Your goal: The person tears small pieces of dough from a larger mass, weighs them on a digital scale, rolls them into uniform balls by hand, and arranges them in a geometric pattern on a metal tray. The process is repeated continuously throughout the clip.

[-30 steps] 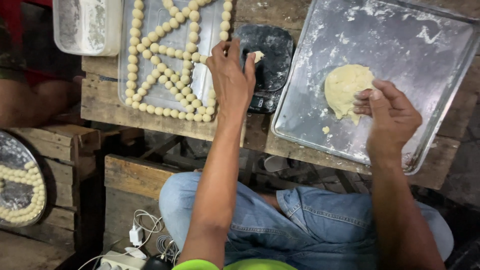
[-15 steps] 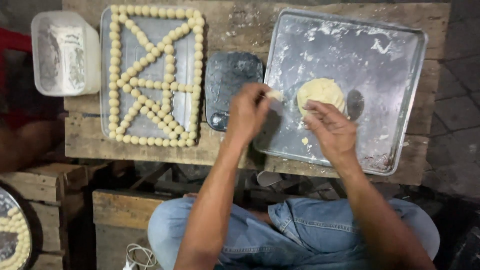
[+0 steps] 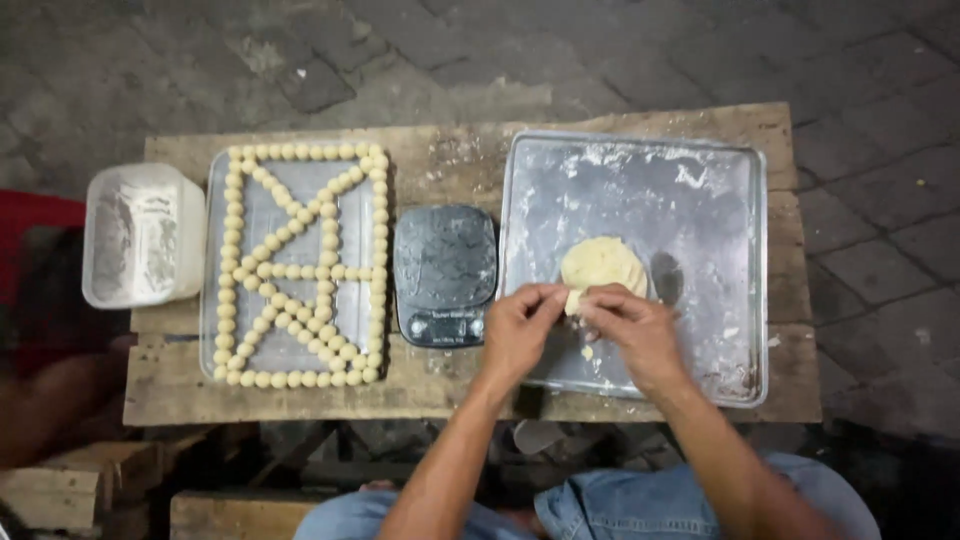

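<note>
Since the earlier frame your left hand (image 3: 518, 330) has come off the kitchen scale (image 3: 445, 272) to meet your right hand (image 3: 630, 325). Both pinch a small dough piece (image 3: 573, 300) at the dough lump (image 3: 603, 265) on the floured tray (image 3: 700, 200). Risk: sticky dough tears unevenly, or drops.

Pale yellow dough (image 3: 602, 264), silver floury tray (image 3: 700, 200), grey scale (image 3: 445, 262), cream balls (image 3: 300, 272).
</note>
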